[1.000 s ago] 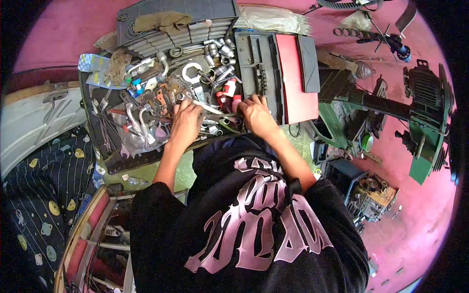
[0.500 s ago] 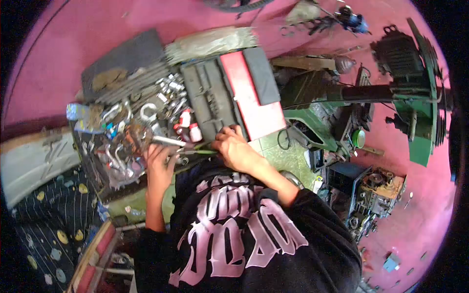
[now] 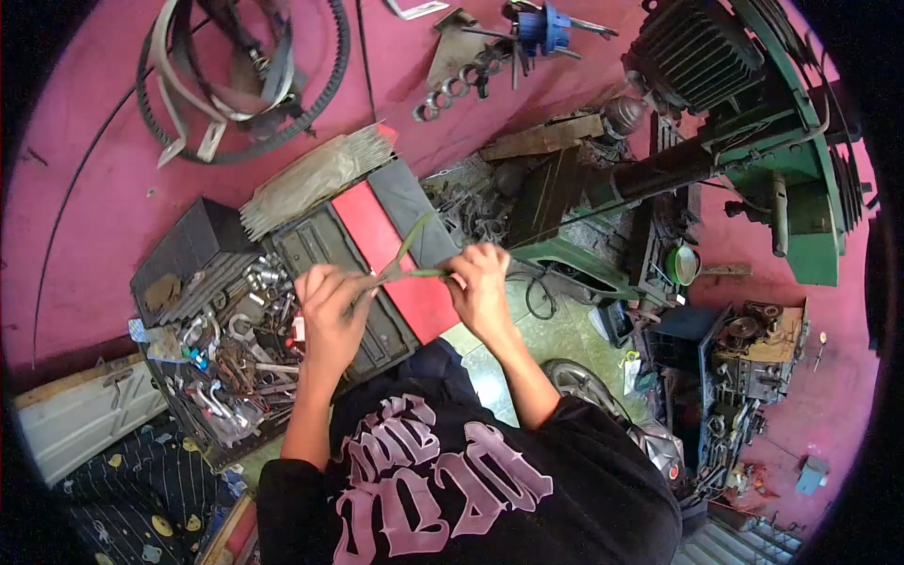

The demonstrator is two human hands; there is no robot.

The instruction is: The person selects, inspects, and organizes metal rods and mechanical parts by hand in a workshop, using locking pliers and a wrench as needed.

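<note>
A pair of pliers with green handles (image 3: 411, 242) is held up over the red and black toolbox (image 3: 355, 218), its handles spread apart. The fingers of my left hand (image 3: 331, 311) are closed around its head end, which they partly hide. At the other end, my right hand (image 3: 480, 290) pinches the tip of the lower handle. The upper handle points away from me, untouched. Just left of my left hand, sockets (image 3: 268, 273) and mixed hand tools (image 3: 226, 400) lie piled on the bench.
A green drill press (image 3: 800, 226) stands at the right with its base (image 3: 574, 254) beyond the toolbox. Belts (image 3: 315, 104) hang on the pink wall. A dark metal box (image 3: 202, 240) sits at the bench's back left. A wheel (image 3: 584, 381) is low at my right.
Both hands have risen from the bench edge to above the toolbox, bringing the pliers up. The handles now show wide apart. My view has shifted, showing more of the wall.
</note>
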